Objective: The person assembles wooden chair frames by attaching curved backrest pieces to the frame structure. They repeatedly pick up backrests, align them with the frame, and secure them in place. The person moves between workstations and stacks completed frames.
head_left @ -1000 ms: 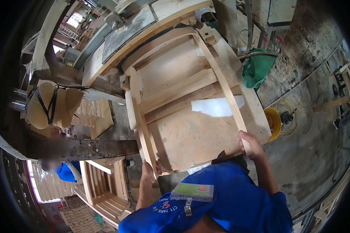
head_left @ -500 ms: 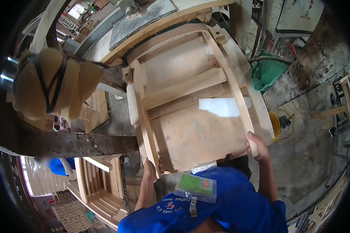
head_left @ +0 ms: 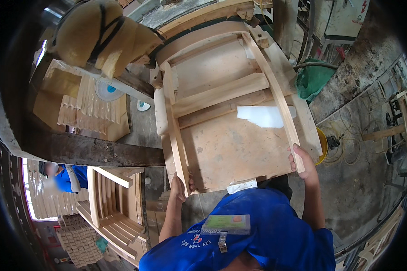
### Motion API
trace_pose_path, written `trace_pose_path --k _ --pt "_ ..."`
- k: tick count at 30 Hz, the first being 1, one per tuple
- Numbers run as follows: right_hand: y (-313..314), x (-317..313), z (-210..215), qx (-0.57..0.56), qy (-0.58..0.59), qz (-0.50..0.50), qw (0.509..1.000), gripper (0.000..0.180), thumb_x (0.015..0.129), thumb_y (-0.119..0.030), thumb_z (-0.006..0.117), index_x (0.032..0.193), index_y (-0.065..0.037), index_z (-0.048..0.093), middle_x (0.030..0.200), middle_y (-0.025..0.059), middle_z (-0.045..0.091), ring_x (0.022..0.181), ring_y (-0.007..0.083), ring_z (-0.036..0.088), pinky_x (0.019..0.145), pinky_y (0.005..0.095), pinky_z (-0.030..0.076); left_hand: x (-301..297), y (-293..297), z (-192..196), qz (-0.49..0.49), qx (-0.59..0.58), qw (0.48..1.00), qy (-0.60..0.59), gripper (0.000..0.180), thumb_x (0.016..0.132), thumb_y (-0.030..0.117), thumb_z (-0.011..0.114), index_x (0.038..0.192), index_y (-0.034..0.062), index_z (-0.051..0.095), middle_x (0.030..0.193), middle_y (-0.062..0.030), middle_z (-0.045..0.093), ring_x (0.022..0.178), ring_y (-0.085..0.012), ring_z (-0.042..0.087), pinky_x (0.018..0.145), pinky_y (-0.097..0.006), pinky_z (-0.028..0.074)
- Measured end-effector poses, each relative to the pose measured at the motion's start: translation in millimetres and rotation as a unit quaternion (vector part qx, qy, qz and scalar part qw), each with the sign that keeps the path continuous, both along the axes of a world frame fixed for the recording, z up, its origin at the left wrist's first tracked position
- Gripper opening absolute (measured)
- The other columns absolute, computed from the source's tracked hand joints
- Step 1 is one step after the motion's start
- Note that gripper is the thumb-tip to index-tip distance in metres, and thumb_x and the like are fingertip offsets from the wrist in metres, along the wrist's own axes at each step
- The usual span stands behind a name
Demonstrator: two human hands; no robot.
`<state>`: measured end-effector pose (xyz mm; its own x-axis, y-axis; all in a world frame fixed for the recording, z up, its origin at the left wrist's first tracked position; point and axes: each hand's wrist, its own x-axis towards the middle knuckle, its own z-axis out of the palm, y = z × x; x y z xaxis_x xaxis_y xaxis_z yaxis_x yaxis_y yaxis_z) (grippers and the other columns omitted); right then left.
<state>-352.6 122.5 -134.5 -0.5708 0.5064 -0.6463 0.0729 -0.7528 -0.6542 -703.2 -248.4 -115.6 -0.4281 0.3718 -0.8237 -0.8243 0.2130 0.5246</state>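
Observation:
A pale wooden frame (head_left: 221, 94) with two long legs, a crossbar and a curved far rail lies over a worn plywood board (head_left: 230, 153). My left hand (head_left: 181, 187) is wrapped round the near end of its left leg. Round the near end of the right leg, my right hand (head_left: 303, 163) is closed with the thumb on top. A torn white sheet (head_left: 262, 116) lies on the board and passes beneath the right leg. The far curved rail sits close to a wooden edge with a dark green strip.
At the upper left hangs a tan wrapped bundle (head_left: 83, 34) with black straps, above a dark beam (head_left: 86, 149). A slatted wooden piece (head_left: 117, 212) stands at lower left, near a person in blue (head_left: 72, 178). To the right are a green bag (head_left: 314, 81) and a yellow bucket (head_left: 321, 145).
The view has shifted, so the bundle and bench appear further right. Both hands keep their grip on the legs, and the frame looks to lie in the same place on the board.

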Motion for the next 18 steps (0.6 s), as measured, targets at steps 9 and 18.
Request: trace_pose_path --k 9,18 --pt "-30 8 8 0.001 0.014 -0.002 1.000 0.047 0.098 -0.048 0.067 0.115 -0.006 0.059 0.071 0.0026 0.058 0.048 0.0106 0.054 0.041 0.0259 0.043 1 -21 13 -0.033 -0.043 0.996 0.071 0.063 0.107 0.061 0.022 0.107 0.0086 0.058 0.069 -0.0068 0.056 0.052 -0.0219 0.052 0.049 -0.038 0.045" --pt "-62 34 14 -0.007 0.020 0.006 1.000 0.044 0.103 -0.047 0.060 0.118 -0.006 0.058 0.071 0.0041 0.059 0.049 0.0129 0.054 0.043 0.0267 0.045 15 -51 18 -0.002 -0.020 0.995 0.095 0.066 0.108 0.060 0.025 0.117 0.0028 0.058 0.074 -0.0159 0.063 0.058 -0.0304 0.061 0.055 -0.043 0.051"
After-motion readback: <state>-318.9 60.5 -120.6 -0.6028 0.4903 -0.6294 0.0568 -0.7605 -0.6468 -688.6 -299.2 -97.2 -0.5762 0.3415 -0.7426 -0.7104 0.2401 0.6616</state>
